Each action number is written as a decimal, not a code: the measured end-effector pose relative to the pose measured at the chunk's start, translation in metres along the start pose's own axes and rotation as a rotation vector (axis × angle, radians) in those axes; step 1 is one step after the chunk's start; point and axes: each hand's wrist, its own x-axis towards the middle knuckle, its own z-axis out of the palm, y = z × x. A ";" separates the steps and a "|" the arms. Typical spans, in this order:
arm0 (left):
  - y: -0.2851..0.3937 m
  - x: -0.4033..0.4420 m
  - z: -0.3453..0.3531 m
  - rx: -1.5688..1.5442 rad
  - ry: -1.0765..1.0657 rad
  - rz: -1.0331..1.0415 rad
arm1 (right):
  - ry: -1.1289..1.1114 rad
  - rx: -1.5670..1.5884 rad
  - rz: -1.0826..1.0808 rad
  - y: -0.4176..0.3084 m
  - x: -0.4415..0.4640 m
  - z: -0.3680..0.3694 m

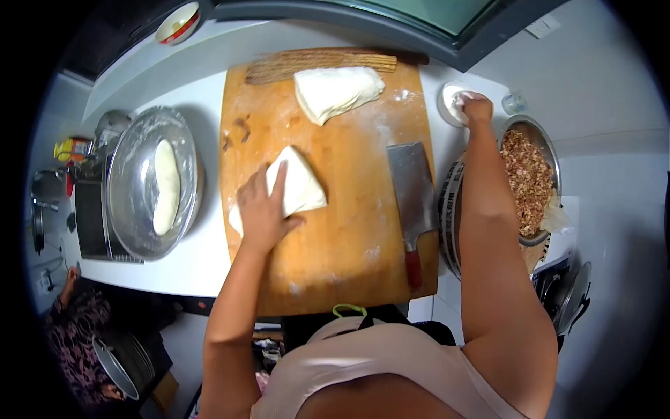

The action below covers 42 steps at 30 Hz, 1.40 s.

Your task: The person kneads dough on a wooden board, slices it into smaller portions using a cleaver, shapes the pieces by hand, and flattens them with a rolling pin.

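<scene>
My left hand (262,209) lies with spread fingers on a piece of white dough (299,185) on the wooden board (335,258). At the board's upper right, my right hand (477,108) reaches into a small bowl of white powder (450,98); its fingertips are hidden, so what they hold cannot be made out. A larger piece of dough (336,91) rests at the back of the board. A cleaver (413,188) with a red handle lies along the board's right side.
A metal bowl (125,188) with a dough strip (166,188) stands left. Behind the dough is a bundle of twigs (314,64). At right, a bowl holds chopped filling (525,178), beside a glass (514,103). Another person (80,328) is at lower left.
</scene>
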 end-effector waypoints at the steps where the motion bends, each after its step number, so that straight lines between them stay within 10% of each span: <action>1: 0.003 0.011 0.002 0.012 -0.062 -0.050 | -0.026 0.239 0.054 -0.010 -0.019 0.006; 5: -0.019 0.040 -0.003 -0.174 -0.239 -0.117 | -0.332 0.968 0.092 -0.029 -0.151 0.035; 7: -0.045 0.048 0.005 -0.355 -0.266 -0.135 | -0.425 0.856 0.075 -0.045 -0.237 0.065; 9: -0.071 0.057 0.018 -0.620 -0.261 -0.115 | -0.474 0.289 -0.588 -0.006 -0.246 0.110; 14: -0.079 0.044 0.009 -1.445 -0.484 -0.564 | -0.444 -0.595 -0.914 -0.029 -0.330 0.169; 18: -0.092 0.015 0.021 -1.751 -0.549 -0.719 | -0.792 -0.540 -1.330 -0.005 -0.400 0.127; 21: -0.093 0.003 0.031 -1.842 -0.470 -0.709 | -0.860 -0.662 -1.162 0.015 -0.374 0.105; 24: -0.086 -0.010 0.024 -1.883 -0.505 -0.721 | -0.436 -0.747 -0.968 -0.004 -0.347 0.139; 28: -0.073 -0.012 0.034 -2.001 -0.431 -0.703 | -0.725 -0.842 -1.045 -0.049 -0.394 0.174; 29: -0.067 -0.014 0.036 -1.939 -0.389 -0.773 | -0.863 -1.079 -1.228 -0.034 -0.408 0.177; 31: -0.048 -0.014 0.029 -1.914 -0.283 -0.728 | -0.771 -0.566 -1.472 -0.001 -0.419 0.151; 34: -0.020 -0.007 0.023 -1.634 -0.212 -0.632 | -0.779 -0.481 -1.246 0.024 -0.388 0.112; 36: 0.001 -0.007 0.049 -1.431 -0.036 -0.485 | -0.656 -0.449 -0.574 0.010 -0.367 0.096; 42: 0.022 -0.008 0.002 -0.374 -0.059 -0.267 | -0.348 -0.159 -0.710 -0.082 -0.331 0.153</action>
